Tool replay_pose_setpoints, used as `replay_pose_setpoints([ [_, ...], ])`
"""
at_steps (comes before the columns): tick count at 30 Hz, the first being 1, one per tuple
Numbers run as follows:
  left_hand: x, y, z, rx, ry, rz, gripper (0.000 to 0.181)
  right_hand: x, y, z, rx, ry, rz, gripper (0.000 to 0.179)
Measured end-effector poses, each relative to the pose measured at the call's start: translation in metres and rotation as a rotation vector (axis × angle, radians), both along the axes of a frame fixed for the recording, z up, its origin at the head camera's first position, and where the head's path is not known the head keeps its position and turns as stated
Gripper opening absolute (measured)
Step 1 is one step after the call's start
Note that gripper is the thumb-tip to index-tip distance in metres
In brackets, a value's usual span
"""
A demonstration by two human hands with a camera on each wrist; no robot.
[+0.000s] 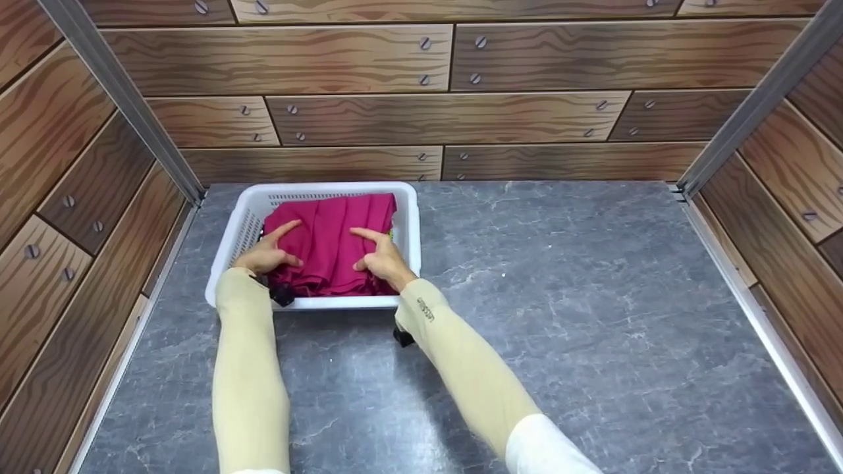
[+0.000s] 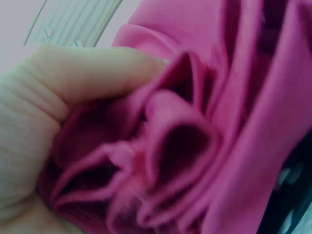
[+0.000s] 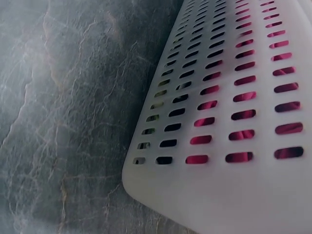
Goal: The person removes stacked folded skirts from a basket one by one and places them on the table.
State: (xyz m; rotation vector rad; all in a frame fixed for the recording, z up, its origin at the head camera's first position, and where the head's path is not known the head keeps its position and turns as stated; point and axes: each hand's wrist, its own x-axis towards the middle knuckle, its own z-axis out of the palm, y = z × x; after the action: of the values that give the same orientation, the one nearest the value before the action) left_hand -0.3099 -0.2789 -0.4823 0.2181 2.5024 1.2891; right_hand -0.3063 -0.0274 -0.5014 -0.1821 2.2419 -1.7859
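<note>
A white slotted basket (image 1: 408, 217) sits in the upper left of the head view, on a grey marbled counter (image 1: 560, 296) close to the wood-patterned back wall (image 1: 369, 118), and a magenta cloth (image 1: 332, 240) lies bunched inside it, filling most of the space. Both hands are on that cloth. The left hand (image 1: 267, 253) rests at the cloth's left side with its index finger pointing up and to the right; the left wrist view shows its fingers (image 2: 92, 73) curled round gathered folds of the fabric (image 2: 195, 146) — a firm pinch, with the thumb pressed against the bunch. The right hand (image 1: 382, 257) lies at the cloth's right side, near the basket's right wall, index finger stretched toward the left hand and the other fingers bent into the fabric (whether they truly grip it or only press, I cannot tell). The right wrist view shows only the basket's perforated outer wall (image 3: 229, 97) with magenta showing through the slots, beside bare counter (image 3: 63, 112). Both forearms wear pale beige sleeves (image 1: 247, 368) — they run up from the bottom of the frame.
</note>
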Motion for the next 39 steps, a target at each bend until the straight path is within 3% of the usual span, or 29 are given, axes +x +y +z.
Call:
replay_pose_setpoints([
  [10, 0.002, 0.008, 0.016, 0.149, 0.076, 0.058, 0.095, -0.001, 0.000, 0.004, -0.046, 0.080, -0.036, 0.079],
  [23, 0.004, 0.019, 0.039, 0.233, 0.139, 0.112, 0.094, -0.004, 0.013, 0.030, -0.082, 0.198, -0.015, 0.077],
  [29, 0.010, 0.028, 0.052, 0.278, 0.173, 0.125, 0.092, -0.002, 0.025, 0.043, -0.114, 0.238, -0.002, 0.076],
  [39, 0.016, 0.050, 0.063, 0.306, 0.235, 0.129, 0.092, 0.003, 0.051, 0.054, -0.170, 0.305, -0.010, 0.075],
])
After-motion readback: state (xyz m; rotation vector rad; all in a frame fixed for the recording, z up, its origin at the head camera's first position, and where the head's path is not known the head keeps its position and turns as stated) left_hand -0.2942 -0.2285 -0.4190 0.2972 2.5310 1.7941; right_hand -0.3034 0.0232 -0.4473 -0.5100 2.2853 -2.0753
